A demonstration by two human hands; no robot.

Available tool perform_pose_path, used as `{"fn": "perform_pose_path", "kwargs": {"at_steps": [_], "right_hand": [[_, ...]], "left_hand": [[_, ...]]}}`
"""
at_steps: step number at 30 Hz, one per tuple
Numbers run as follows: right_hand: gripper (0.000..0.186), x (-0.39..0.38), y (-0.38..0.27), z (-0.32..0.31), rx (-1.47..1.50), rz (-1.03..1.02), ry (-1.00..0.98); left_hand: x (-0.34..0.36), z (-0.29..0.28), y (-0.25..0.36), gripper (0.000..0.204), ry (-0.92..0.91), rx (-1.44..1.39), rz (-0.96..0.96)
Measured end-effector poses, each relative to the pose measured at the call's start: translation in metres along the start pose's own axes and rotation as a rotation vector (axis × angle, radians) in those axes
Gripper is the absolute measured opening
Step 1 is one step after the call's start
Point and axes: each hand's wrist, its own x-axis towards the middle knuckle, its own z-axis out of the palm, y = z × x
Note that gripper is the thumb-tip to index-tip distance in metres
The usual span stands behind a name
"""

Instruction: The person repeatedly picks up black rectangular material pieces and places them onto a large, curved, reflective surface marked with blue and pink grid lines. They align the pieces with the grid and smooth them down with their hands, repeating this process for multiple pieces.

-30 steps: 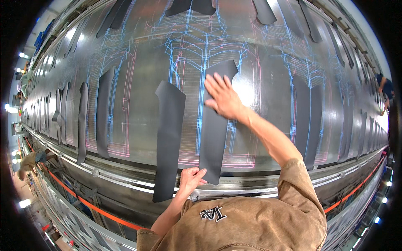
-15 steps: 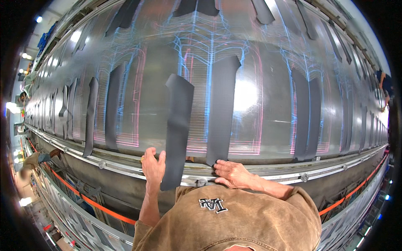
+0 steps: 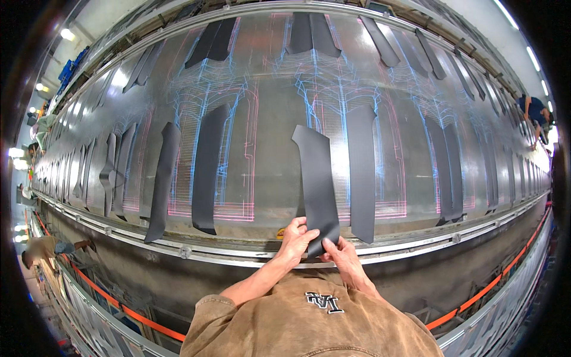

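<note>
A long dark grey sheet strip with an angled far end lies on the metal table, its near end hanging over the front rail. At that end my left hand pinches the left edge, thumb on top. My right hand grips the lower right corner, thumb on the upper face and fingers partly hidden beneath. The strip bends slightly between them. Just right of it, a similar strip rests flat and untouched. Blue and pink lines are drawn on the table around both.
More dark strips lie in rows along the near and far sides. A metal rail edges the table before me. Orange bars run behind. One person is at the far right, another at the left.
My left hand, open beside the strip before, has closed on its near end. My right hand has left the neighbouring strip and gripped this one. The view has shifted left.
</note>
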Motion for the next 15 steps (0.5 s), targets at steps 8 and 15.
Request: {"fn": "perform_pose_path", "kwargs": {"at_steps": [8, 15], "right_hand": [[0.023, -0.041, -0.009, -0.023, 0.054, -0.186, -0.157], [0.023, -0.063, -0.014, -0.058, -0.035, -0.2, -0.277]], "left_hand": [[0.064, -0.002, 0.022, 0.03, -0.287, -0.166, -0.191], [0.154, 0.011, 0.062, 0.025, -0.171, -0.192, -0.148]]}}
